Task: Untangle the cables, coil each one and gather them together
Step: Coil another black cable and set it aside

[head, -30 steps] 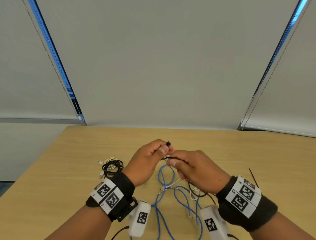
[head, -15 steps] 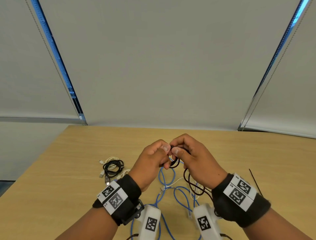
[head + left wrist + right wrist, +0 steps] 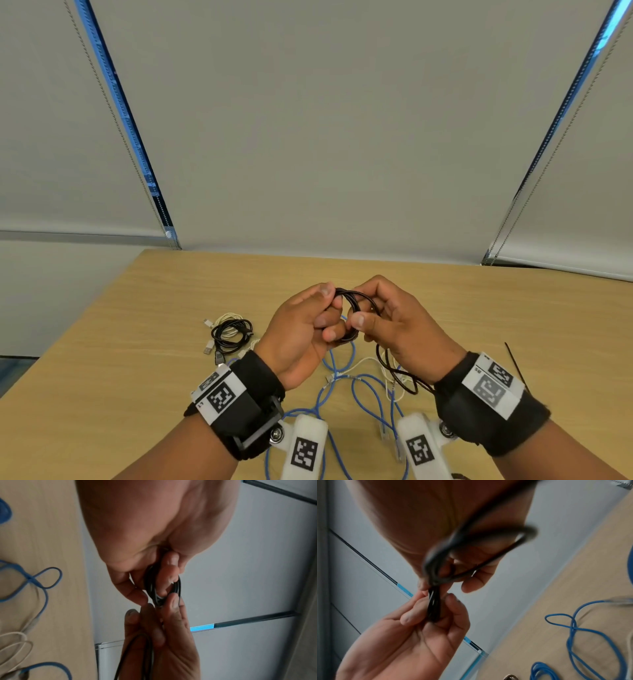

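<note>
Both hands are raised above the wooden table (image 3: 137, 359) and meet over its middle. My left hand (image 3: 329, 312) pinches a small coil of black cable (image 3: 356, 297) between thumb and fingers. My right hand (image 3: 367, 307) grips the coil's other side. The loose black tail (image 3: 399, 378) hangs under the right wrist. In the left wrist view the coil (image 3: 154, 586) sits between the fingertips of both hands. The right wrist view shows a blurred black loop (image 3: 489, 547) near the palm. A blue cable (image 3: 342, 373) and a thin white cable (image 3: 368, 360) lie tangled on the table below.
A coiled black cable (image 3: 231, 337) and a coiled white cable (image 3: 226, 318) lie together left of my hands. A thin black tie (image 3: 513, 366) lies on the table at the right. Closed window blinds (image 3: 325, 137) stand behind the table's far edge.
The black cable went from a single strand pinched at its plug end to several loops held between both hands. The right hand rose and closed in on the left.
</note>
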Tool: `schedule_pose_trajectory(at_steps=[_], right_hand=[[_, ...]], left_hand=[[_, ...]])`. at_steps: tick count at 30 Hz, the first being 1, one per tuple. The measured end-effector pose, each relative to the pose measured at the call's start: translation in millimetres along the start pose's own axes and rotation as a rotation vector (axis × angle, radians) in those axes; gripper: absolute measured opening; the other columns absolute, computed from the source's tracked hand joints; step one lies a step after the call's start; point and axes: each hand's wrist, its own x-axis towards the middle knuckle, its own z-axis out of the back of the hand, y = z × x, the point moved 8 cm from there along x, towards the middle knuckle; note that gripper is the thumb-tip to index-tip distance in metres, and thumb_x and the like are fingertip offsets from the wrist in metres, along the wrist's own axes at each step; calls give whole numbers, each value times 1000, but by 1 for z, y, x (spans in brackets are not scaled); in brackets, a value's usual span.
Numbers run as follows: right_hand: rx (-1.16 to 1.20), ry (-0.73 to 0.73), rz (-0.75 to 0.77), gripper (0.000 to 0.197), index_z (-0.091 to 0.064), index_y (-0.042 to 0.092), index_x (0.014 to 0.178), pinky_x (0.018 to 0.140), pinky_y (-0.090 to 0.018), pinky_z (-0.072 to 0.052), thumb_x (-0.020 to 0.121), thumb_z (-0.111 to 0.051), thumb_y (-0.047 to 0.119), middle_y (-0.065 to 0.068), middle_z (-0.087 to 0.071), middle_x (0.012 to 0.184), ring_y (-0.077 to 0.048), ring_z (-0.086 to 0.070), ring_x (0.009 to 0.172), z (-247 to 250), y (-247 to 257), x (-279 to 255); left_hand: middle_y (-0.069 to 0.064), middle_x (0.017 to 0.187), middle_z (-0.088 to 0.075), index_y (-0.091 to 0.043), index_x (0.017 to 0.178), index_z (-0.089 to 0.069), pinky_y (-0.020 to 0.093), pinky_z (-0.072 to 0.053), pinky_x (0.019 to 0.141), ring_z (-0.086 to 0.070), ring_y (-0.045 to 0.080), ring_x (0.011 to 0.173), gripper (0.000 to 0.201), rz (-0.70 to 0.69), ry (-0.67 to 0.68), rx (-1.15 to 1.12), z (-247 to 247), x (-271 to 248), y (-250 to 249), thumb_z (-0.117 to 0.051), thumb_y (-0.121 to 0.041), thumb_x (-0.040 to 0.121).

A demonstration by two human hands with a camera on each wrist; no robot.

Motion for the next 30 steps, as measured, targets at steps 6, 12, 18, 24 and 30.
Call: schedule_pose_trajectory(at_steps=[6,12,18,24,30], right_hand=[[-78,-18,-30,14,-66,27,99,57,-26,-49,89,-74,22,4,-67,82,-13,-56,64,9,-5,5],[-143,192,-192,24,-62,26,111,83,-37,-56,91,-72,16,-18,-71,96,-21,-69,85,0,-37,-6],[-93,323,-312,15,-53,10,118,74,-31,-51,104,-47,10,-9,-69,71,-21,-64,65,-29,-60,-27],[-222,405,-237,18,-59,25,109,67,-31,-44,105,-42,26,2,-60,59,-17,-51,57,-43,-38,-37],[-355,240,-33,26,-64,28,101,57,-29,-44,104,-41,41,11,-50,54,-7,-47,50,-15,20,-16]], left_hand=[[-1,57,-38,-13,80,-64,30,-47,67,-49,20,57,30,65,94,37,3,-1,-4,-58,-36,98],[11,79,-73,-13,83,-58,60,-39,112,-73,36,99,36,14,106,-200,1,-5,-11,-43,-37,104],[13,133,-67,-22,86,-50,53,-23,118,-57,24,134,27,-278,44,-167,1,-3,-61,-38,-38,104],[-18,130,-68,-14,105,-52,14,-40,103,-55,-10,124,15,-418,-154,794,9,7,-66,-41,-23,109],[-8,95,-75,-13,95,-53,52,-35,111,-65,14,101,24,-270,-10,1031,10,16,-18,-42,-32,104]])
